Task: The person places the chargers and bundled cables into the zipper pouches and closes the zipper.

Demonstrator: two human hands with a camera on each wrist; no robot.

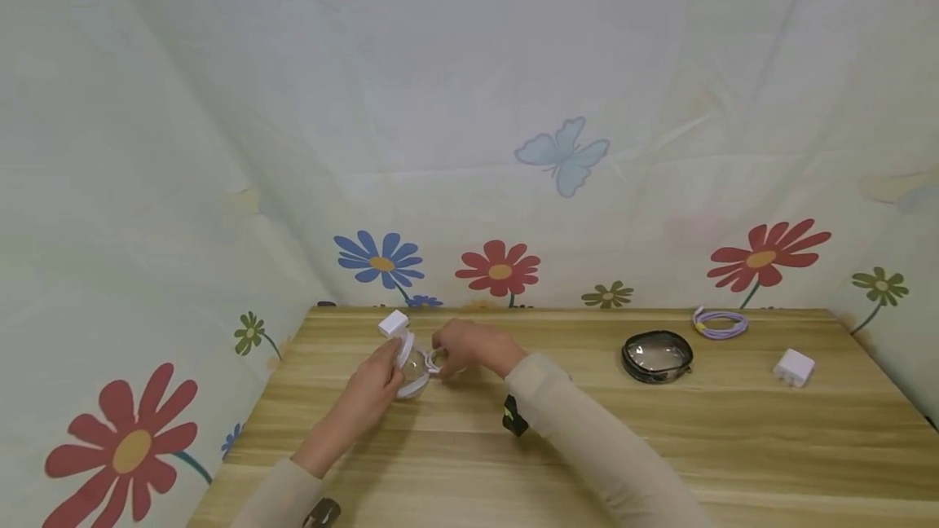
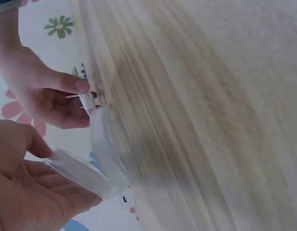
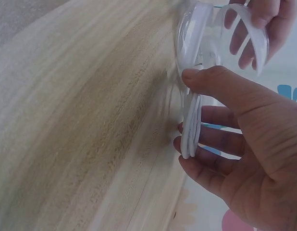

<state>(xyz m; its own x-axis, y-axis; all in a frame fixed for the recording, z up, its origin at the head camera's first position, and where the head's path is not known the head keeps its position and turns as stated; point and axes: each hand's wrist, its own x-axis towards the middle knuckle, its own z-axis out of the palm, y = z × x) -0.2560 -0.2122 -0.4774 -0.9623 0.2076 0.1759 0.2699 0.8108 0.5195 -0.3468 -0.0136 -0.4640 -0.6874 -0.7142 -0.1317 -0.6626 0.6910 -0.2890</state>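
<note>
My left hand [image 1: 372, 381] grips a small clear pouch with white trim [image 2: 107, 149] by one side, thumb on one face and fingers on the other. The pouch gapes toward my right hand [image 1: 469, 346]. Between thumb and fingers, the right hand pinches a coiled white cable [image 3: 191, 125], whose one end reaches the pouch's mouth in the right wrist view. Just behind the pouch, a white charger block [image 1: 394, 323] lies on the wooden table.
A clear pouch with black trim [image 1: 656, 357], a coiled purple cable [image 1: 720, 324] and a white plug [image 1: 794, 367] lie at right. A small black object [image 1: 513, 415] sits beside my right forearm. Floral cloth [image 1: 455, 145] hangs behind the table [image 1: 440, 463].
</note>
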